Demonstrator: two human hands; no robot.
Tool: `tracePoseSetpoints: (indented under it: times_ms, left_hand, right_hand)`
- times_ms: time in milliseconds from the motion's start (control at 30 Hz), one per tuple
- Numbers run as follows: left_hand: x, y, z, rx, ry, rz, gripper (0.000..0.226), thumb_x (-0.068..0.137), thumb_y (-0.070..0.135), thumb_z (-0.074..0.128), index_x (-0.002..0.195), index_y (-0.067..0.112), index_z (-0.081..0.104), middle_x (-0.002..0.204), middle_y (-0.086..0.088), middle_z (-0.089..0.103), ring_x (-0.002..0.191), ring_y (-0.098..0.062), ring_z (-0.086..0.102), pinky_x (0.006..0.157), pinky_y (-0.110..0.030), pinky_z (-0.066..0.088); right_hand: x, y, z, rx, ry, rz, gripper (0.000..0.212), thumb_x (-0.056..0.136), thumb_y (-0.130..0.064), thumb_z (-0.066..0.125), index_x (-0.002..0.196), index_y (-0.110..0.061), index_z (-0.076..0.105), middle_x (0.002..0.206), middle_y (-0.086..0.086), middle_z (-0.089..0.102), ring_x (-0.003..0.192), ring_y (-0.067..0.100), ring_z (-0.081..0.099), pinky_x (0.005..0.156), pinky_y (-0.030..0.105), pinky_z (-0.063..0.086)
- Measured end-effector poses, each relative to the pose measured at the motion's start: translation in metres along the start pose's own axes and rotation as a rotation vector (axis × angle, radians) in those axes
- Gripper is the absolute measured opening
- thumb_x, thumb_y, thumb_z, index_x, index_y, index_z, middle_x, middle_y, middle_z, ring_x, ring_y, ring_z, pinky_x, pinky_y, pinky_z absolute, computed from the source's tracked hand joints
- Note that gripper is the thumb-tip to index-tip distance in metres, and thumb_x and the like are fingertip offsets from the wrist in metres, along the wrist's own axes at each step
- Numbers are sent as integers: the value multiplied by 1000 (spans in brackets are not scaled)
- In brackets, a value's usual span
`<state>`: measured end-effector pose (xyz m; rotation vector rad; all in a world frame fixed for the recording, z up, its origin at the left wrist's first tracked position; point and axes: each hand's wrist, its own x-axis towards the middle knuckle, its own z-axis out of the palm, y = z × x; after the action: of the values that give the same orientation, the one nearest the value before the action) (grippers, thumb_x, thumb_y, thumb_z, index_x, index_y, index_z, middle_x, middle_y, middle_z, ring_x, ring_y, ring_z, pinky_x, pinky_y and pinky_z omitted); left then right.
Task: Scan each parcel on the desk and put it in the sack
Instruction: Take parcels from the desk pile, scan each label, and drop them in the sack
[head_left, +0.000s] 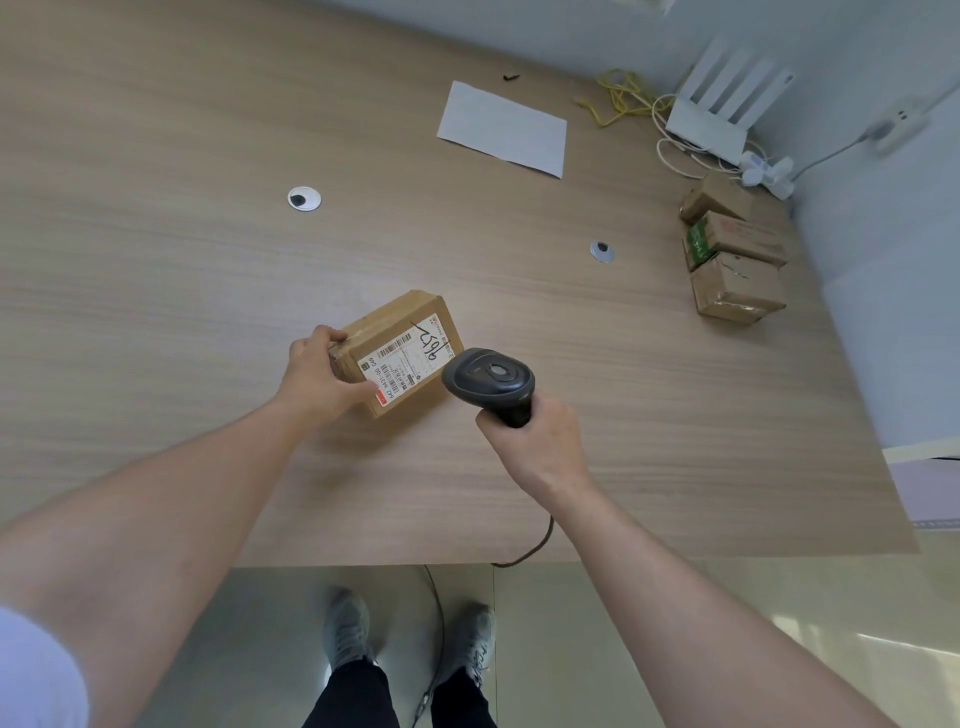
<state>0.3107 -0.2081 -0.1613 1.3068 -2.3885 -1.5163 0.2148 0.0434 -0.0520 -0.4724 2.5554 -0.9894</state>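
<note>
A brown cardboard parcel (400, 332) with a white shipping label and black handwriting lies on the wooden desk (182, 291) near its front middle. My left hand (317, 374) grips the parcel's near-left corner, thumb on the front side. My right hand (535, 441) holds a dark grey barcode scanner (488, 379) by its handle. The scanner's head sits just right of the label, very close to the parcel. Three more brown parcels (735, 260) stand in a row at the desk's right edge. No sack is in view.
A white sheet of paper (504, 127) lies at the back. Two round cable grommets (304, 199) (602, 251) are set in the desk. A white router (722, 109), yellow cable and a power strip crowd the back right corner. The scanner's cord hangs off the front edge.
</note>
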Motion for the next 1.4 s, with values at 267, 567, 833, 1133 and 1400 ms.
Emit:
tracePoseSetpoints:
  times_ms: [267, 567, 833, 1133, 1400]
  left_hand:
    - [8, 32, -5, 185, -7, -26, 55, 75, 45, 84, 106, 15, 50, 101, -3, 60, 96, -28, 59, 81, -42, 51]
    - [19, 47, -20, -26, -356, -187, 100, 81, 34, 80, 160, 51, 21, 150, -1, 49, 116, -21, 60, 89, -30, 47]
    - [18, 37, -16, -348, -296, -254, 128, 84, 0, 81, 162, 41, -12, 133, 4, 55, 99, -17, 67, 79, -38, 58]
    - [14, 24, -13, -294, -277, -220, 125, 46, 36, 105, 150, 21, 38, 119, -8, 71, 108, -26, 71, 106, -49, 52]
    - [14, 28, -4, -378, -184, -170, 99, 82, 17, 88, 159, 30, 27, 113, -8, 70, 104, -29, 72, 99, -48, 55]
  right_hand:
    - [1, 7, 10, 66, 19, 99, 25, 82, -25, 74, 65, -20, 57, 54, -9, 51, 56, 10, 48, 56, 29, 41]
    - [3, 11, 10, 89, -10, 163, 29, 83, -26, 72, 62, -22, 51, 47, -14, 47, 53, 11, 44, 54, 28, 38]
    - [6, 11, 19, 151, -11, 256, 28, 80, -31, 70, 61, -20, 53, 47, -8, 49, 52, 22, 50, 52, 32, 43]
    - [6, 12, 23, 181, -29, 290, 26, 79, -33, 68, 63, -18, 54, 53, -3, 52, 53, 22, 52, 52, 33, 45]
    - [1, 13, 14, 262, -31, 309, 25, 80, -30, 67, 66, -16, 52, 58, 0, 49, 55, 23, 46, 50, 31, 36]
